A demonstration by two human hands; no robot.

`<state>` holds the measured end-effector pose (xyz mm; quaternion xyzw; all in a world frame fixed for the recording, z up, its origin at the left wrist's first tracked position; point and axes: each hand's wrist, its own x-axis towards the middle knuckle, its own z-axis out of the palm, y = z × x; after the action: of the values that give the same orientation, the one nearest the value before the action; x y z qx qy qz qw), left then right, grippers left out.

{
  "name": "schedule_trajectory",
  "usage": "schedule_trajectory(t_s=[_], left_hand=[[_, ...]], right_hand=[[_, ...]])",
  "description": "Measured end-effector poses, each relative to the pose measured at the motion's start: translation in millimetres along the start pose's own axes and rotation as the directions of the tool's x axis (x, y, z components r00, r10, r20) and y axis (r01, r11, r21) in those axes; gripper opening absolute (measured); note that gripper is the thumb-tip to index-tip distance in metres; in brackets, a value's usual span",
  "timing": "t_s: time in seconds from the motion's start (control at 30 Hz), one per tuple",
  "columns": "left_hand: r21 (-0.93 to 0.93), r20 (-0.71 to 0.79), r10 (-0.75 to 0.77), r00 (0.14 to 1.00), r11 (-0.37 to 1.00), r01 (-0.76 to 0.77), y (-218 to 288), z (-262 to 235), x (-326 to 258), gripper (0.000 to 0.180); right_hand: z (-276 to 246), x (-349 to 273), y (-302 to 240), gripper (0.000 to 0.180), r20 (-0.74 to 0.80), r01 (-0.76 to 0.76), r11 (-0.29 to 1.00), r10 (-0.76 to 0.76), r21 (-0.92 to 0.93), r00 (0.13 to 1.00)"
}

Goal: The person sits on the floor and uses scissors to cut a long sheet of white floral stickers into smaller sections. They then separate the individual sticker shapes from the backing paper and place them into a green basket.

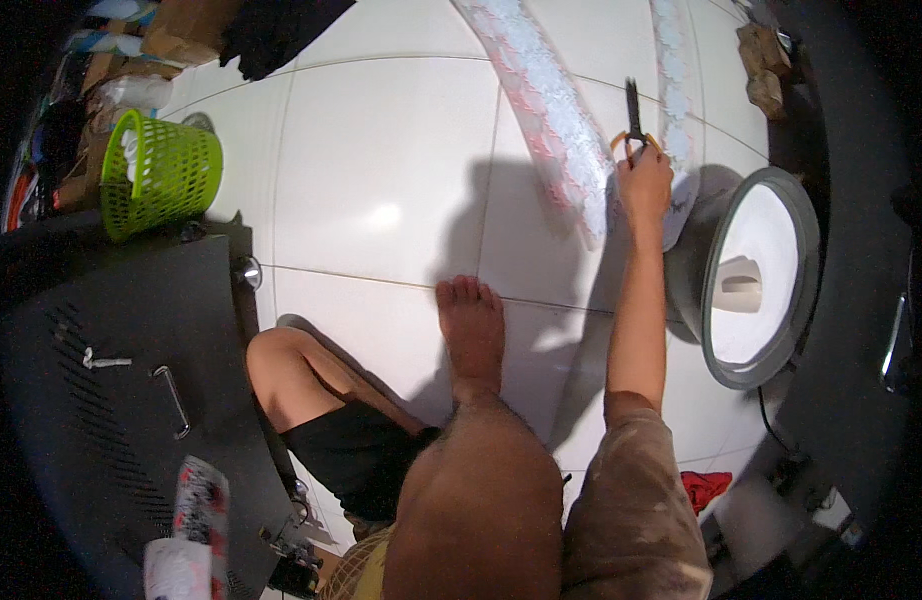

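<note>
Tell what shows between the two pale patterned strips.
In the head view, the scissors, gripped in the right hand, show there against white floor tiles.

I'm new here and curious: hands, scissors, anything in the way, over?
Left hand out of view. Right hand holding orange-handled scissors, blades between patterned strips. Grey container beside right forearm.

White-tiled floor (381, 150), brightly lit in the middle, dim at the edges.
The tiles are divided by thin grout lines (351, 276) and marked by a white glare (384, 216) and broad shadows (521, 225); at left, a dark cabinet (111, 270) is fitted with slits (96, 385) and a metal handle (175, 403); the right is bounded by dark furniture (869, 240).
</note>
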<state>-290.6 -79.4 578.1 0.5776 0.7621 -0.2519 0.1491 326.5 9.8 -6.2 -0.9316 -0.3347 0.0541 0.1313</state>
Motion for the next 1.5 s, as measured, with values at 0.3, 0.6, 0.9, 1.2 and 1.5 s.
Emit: schedule_trajectory(t_s=[0.3, 0.6, 0.9, 1.2, 1.5], left_hand=[[-0.423, 0.041, 0.492, 0.869, 0.797, -0.432, 109.9, 190.0, 237.6, 0.034], [-0.765, 0.056, 0.693, 0.719, 0.493, -0.416, 278.0, 274.2, 339.8, 0.036], [-0.778, 0.044, 0.76, 0.648, 0.433, -0.455, 313.9, 270.3, 334.3, 0.032], [-0.764, -0.042, 0.786, 0.617, 0.373, -0.526, 304.6, 256.0, 331.1, 0.032], [-0.739, -0.035, 0.762, 0.646, 0.416, -0.53, 295.4, 249.2, 331.6, 0.032]], right_hand=[[-21.7, 32.9, 11.8, 0.042, 0.043, -0.105, 0.972, 0.098, 0.209, 0.994], [-110.8, -134.9, -20.3, 0.043, 0.481, 0.026, 0.751, -0.449, 0.66, 0.753], [-86.3, -206.6, -44.8, 0.071, 0.683, -0.182, 0.666, -0.654, 0.724, 0.324], [-64.5, -202.5, -78.0, 0.065, 0.625, -0.21, 0.592, -0.696, 0.778, 0.353], [-62.7, -203.0, -87.0, 0.073, 0.559, -0.196, 0.527, -0.733, 0.827, 0.387]])
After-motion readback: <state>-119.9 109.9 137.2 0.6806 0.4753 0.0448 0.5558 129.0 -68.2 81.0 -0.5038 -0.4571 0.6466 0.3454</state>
